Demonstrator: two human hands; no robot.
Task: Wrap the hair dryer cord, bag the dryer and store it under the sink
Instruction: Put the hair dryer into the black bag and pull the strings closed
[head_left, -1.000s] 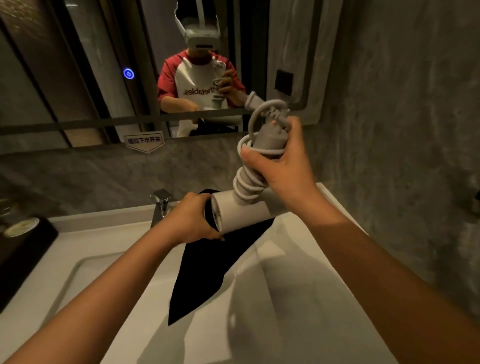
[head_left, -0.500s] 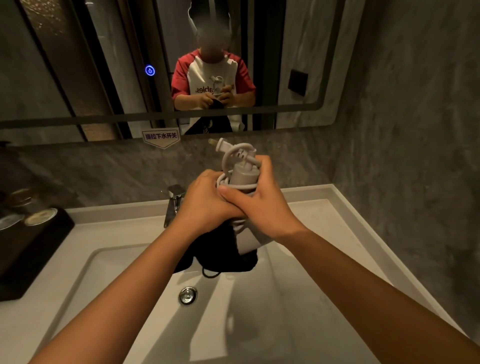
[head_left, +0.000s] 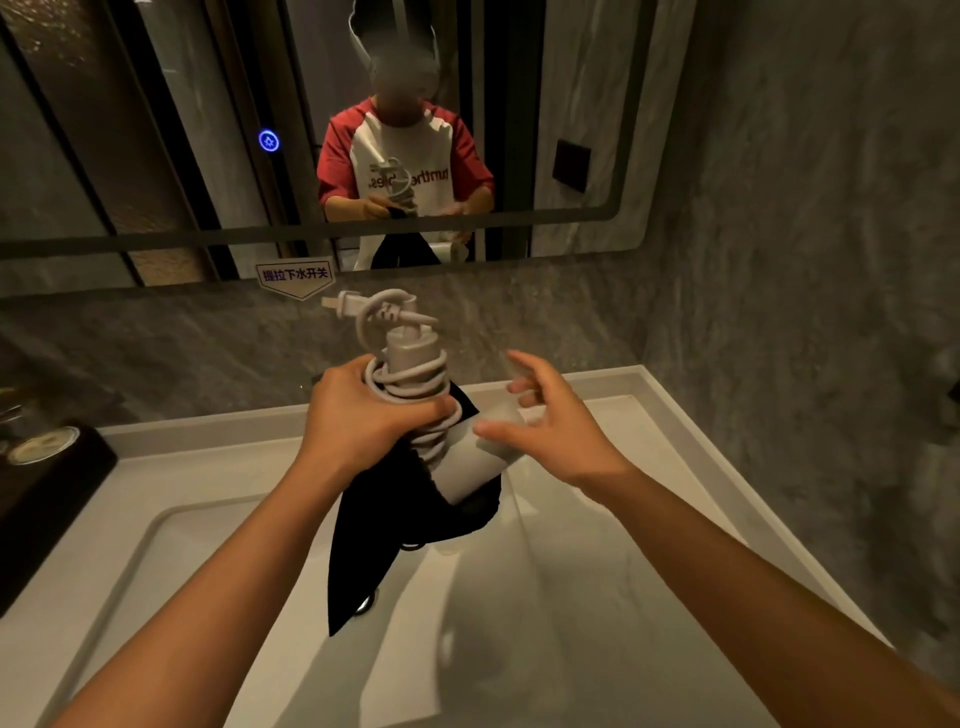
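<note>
A white hair dryer is held above the sink, handle up, with its white cord coiled round the handle and the plug sticking out at the top. My left hand grips the wrapped handle together with a black bag that hangs below and partly around the dryer's barrel. My right hand is just right of the barrel with fingers spread, holding nothing. The barrel's lower end sits inside the bag's mouth.
Below lies the white sink basin, its drain half hidden by the bag. A dark tray stands on the counter at left. The mirror and a grey stone wall close the back and right.
The dryer came down from the mirror to over the basin. My left hand took over the wrapped handle, and my right hand let go and opened beside the barrel.
</note>
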